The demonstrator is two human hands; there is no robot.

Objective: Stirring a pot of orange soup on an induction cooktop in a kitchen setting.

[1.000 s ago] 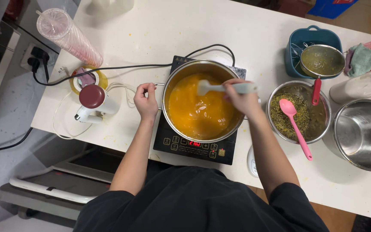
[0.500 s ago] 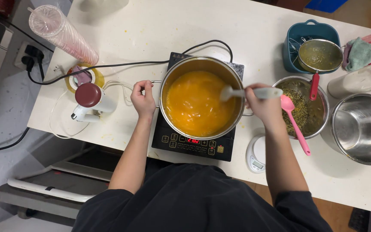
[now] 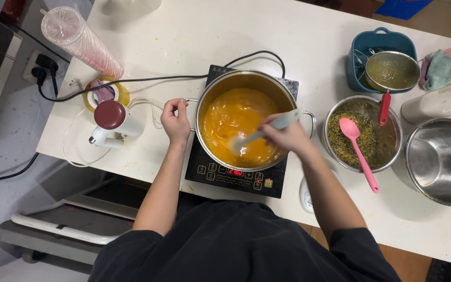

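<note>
Two hands on the job, one head view only. Right hand (image 3: pixel 287 137) is closed around the handle of a pale spatula (image 3: pixel 259 134); the blade end is down in the orange liquid (image 3: pixel 236 120), toward the pot's near-left side. The spatula's long axis runs from upper right at the grip to lower left at the blade, so the working end lies left of and slightly nearer than the gripping hand. Left hand (image 3: pixel 176 121) is curled around the left side handle of the steel pot (image 3: pixel 246 78), fingers wrapped over it. Pot sits on a black induction hob (image 3: pixel 230 176) with a lit red display, on a white table (image 3: pixel 184 36). Right of the pot: a steel bowl of green-yellow pulp (image 3: pixel 353 138) with a pink spatula (image 3: pixel 358 151) resting in it, well apart from the right hand. Far right is an empty steel pot (image 3: pixel 439 159). Left of the left hand is a white hand blender with red cap (image 3: pixel 111 122), just beside but not touching.
</note>
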